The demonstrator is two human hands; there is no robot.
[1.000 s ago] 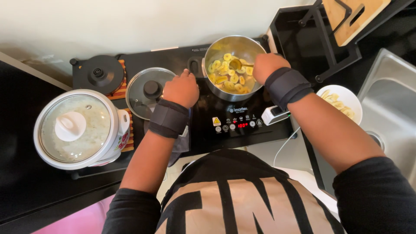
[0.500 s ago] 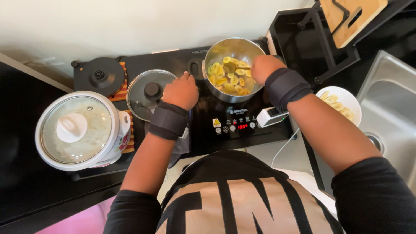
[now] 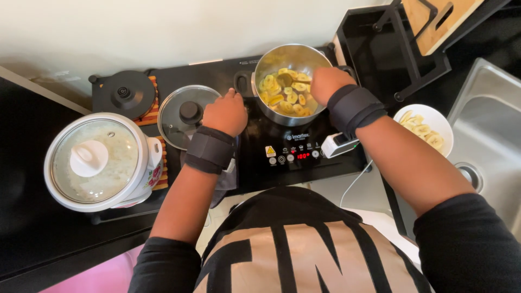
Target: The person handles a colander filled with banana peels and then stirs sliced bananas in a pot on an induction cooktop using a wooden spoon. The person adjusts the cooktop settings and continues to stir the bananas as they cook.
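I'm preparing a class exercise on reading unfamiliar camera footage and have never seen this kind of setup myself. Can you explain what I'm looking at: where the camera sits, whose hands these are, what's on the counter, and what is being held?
There is no machine here. One camera is worn on a person's head and looks straight down, so you see their own two arms and chest. Both wrists wear dark bands.

The left hand rests on the black induction cooktop, beside a glass lid lying flat. The right hand is over the rim of a steel pot holding yellow sliced pieces, possibly plantain; whether it grips a utensil cannot be seen.

Also on the counter: a white rice cooker at far left, a black lid behind it, a white bowl with more slices at right, a sink, and a wooden board on a black rack.
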